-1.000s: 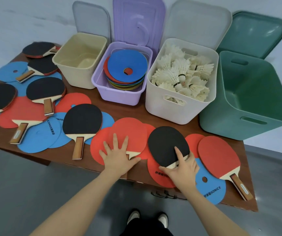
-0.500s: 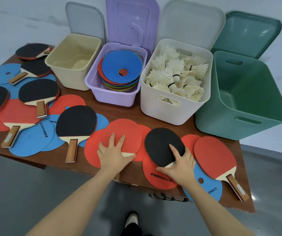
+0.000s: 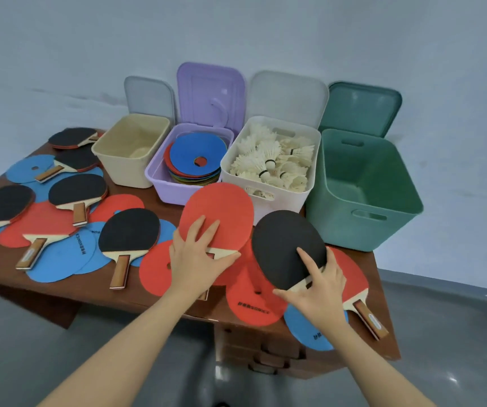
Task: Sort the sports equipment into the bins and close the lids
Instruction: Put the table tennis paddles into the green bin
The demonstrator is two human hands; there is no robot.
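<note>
1. Left hand (image 3: 196,261) has its grip on a red-faced paddle (image 3: 217,220) at the neck: fingers spread flat over the rubber, thumb hooked out to the side along the wood. The paddle looks tilted up off the tabletop (image 3: 160,301), near the front edge, blade pointing at the bins.
2. Right hand (image 3: 318,292) grips a black-faced paddle (image 3: 287,248) the same way, index finger laid on the black rubber, the other fingers wrapped round the neck. Also near the front edge, toward the right corner.
3. Under both paddles sit flat discs, a red disc (image 3: 251,306) with printed lettering and a blue disc (image 3: 303,330) right at the front edge. Another red paddle (image 3: 353,277) lies just behind the right hand, handle aimed at the right front corner.
4. Along the back edge, four bins, all lids propped open: cream bin (image 3: 121,168), purple bin (image 3: 163,186) with stacked discs in it, white bin (image 3: 289,201) full of shuttlecocks (image 3: 268,160), green bin (image 3: 362,227).
5. Left half of the tabletop is covered in more black paddles lying on blue and red discs.
</note>
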